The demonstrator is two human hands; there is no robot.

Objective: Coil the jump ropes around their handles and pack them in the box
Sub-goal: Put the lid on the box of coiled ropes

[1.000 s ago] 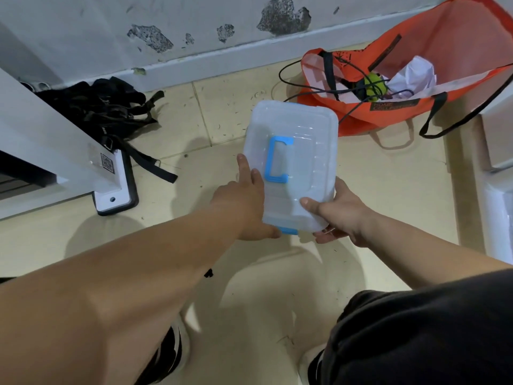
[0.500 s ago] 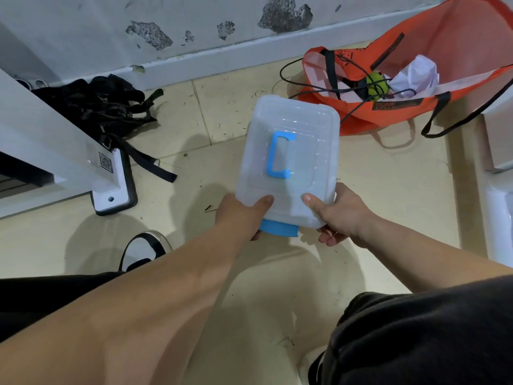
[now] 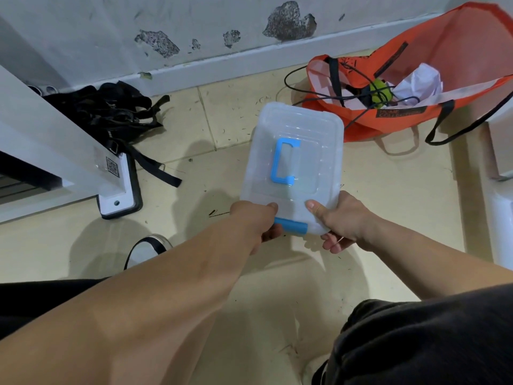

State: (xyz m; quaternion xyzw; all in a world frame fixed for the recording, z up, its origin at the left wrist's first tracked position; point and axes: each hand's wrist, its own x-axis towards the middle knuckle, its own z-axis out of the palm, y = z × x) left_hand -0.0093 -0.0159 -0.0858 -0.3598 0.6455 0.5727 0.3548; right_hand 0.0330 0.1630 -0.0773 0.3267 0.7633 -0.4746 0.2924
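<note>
Both hands pinch the near end of the shut box point(image 3: 291, 162), thumbs on the lid, fingers curled beneath: left hand point(image 3: 255, 218) by the blue latch point(image 3: 291, 225), right hand point(image 3: 341, 220) at the corner. Gripped only there, its far end could dip and slip. Beyond the box, black cord point(image 3: 286, 78) trails from an orange bag point(image 3: 458, 51).

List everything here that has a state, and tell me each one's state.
box: closed, gripped at its near end.
blue handle: folded flat.
orange bag: open, lying on floor.
left hand: grips box.
right hand: grips box's near corner.
</note>
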